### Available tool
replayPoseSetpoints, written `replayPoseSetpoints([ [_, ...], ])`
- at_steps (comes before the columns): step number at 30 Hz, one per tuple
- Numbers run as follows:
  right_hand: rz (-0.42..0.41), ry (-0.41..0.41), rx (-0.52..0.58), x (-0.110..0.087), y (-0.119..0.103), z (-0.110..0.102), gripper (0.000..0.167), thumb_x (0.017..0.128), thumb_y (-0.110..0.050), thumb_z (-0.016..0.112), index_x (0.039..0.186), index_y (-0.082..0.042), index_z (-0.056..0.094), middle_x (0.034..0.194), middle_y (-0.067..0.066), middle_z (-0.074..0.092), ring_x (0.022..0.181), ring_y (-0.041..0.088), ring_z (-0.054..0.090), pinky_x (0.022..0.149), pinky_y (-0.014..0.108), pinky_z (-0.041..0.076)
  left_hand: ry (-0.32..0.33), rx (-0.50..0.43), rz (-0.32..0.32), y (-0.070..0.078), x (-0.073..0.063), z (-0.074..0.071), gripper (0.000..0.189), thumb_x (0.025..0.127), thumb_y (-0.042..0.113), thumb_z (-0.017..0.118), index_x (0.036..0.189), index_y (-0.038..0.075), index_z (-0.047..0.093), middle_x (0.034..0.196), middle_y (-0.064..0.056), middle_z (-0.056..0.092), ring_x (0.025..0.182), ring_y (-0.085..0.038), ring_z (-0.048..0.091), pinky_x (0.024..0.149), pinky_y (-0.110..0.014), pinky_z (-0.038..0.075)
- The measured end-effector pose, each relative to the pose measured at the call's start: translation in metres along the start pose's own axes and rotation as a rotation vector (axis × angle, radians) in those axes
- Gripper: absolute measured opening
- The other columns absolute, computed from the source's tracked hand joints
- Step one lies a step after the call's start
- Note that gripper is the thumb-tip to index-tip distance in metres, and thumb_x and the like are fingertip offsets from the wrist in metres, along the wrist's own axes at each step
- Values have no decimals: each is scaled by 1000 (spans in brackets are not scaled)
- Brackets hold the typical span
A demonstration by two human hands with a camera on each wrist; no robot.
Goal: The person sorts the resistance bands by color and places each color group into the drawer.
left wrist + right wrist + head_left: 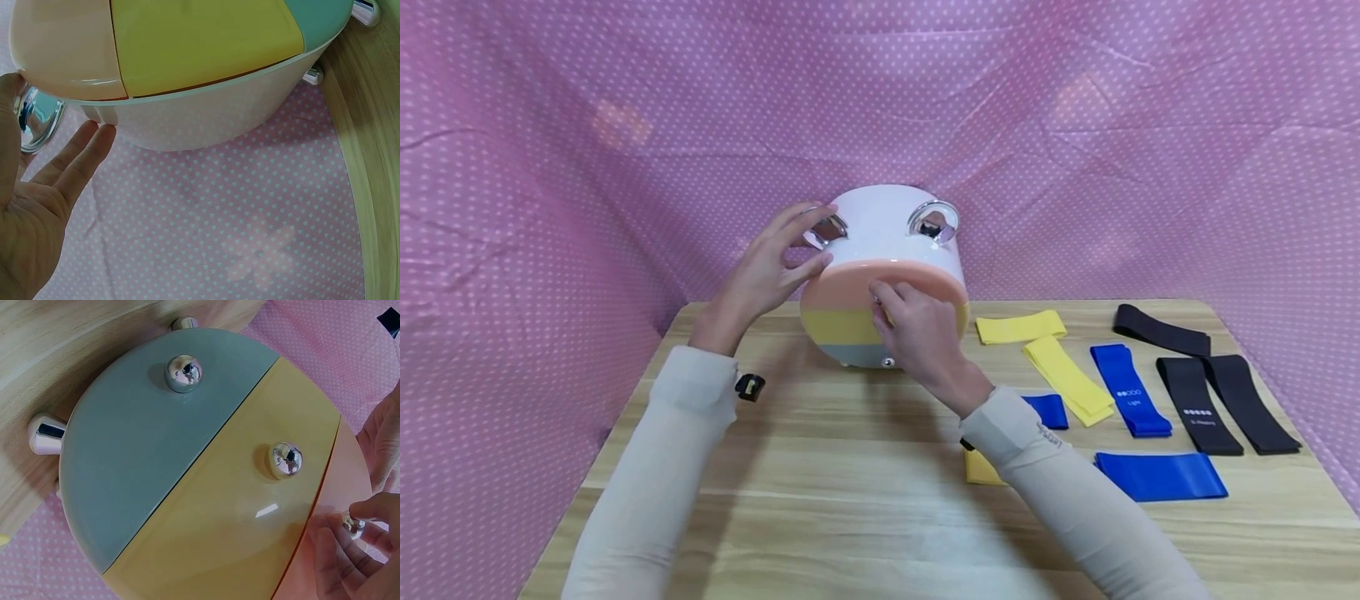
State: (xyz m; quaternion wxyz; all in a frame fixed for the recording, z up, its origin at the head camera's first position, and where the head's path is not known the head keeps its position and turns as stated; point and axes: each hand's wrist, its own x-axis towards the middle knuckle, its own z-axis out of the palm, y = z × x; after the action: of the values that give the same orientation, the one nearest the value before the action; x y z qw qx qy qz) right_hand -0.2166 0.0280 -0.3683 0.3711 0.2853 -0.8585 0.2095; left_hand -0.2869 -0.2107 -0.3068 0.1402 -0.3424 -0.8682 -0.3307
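Note:
A round white drawer cabinet (880, 221) with two silver ring-shaped ears stands at the table's back edge. Its front has a peach drawer (838, 287), a yellow drawer (219, 506) and a blue-green drawer (156, 444), each bearing a silver ball knob. My right hand (925, 333) pinches the peach drawer's knob (354, 526) between thumb and fingers. My left hand (760, 271) touches the cabinet's upper left side by the left ear (826, 232). In the left wrist view, its fingers reach straight along the white shell, with the thumb at the peach drawer's corner.
Flat resistance bands lie on the right: yellow bands (1067, 379), blue bands (1161, 477) and black bands (1198, 408). Some sit partly behind my right forearm. Pink dotted cloth (880, 100) hangs behind and beside the wooden table (820, 500).

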Motion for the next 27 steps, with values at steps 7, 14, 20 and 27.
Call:
replayPoseSetpoints([
  [7,-32,19,13,-4,-1,-4,19,95,-9,74,114,-7,73,81,5,70,61,15,57,47,25,45,0,0,12,1,0,1,62,102,12,69,159,20,45,148,-6,53,128,-31,59,109,-49,55],
  [14,-64,19,29,-12,-5,-10,20,93,-6,76,112,-6,73,80,6,70,63,17,57,49,24,44,-4,11,-14,3,-2,0,64,102,14,69,160,22,44,152,-4,50,129,-25,58,105,-48,58],
  [20,-92,10,19,-20,-11,-17,31,87,-11,85,116,-5,75,84,7,73,66,18,60,56,25,53,-16,46,-94,5,-5,-1,65,103,23,69,161,35,42,163,-1,40,130,-30,59,99,-50,61],
  [27,-117,26,13,-30,-19,-25,28,88,-12,84,114,-5,75,82,6,73,64,17,61,54,25,50,-18,85,-128,6,-5,-2,64,103,29,69,160,38,42,167,-1,37,132,-37,59,103,-57,58],
])
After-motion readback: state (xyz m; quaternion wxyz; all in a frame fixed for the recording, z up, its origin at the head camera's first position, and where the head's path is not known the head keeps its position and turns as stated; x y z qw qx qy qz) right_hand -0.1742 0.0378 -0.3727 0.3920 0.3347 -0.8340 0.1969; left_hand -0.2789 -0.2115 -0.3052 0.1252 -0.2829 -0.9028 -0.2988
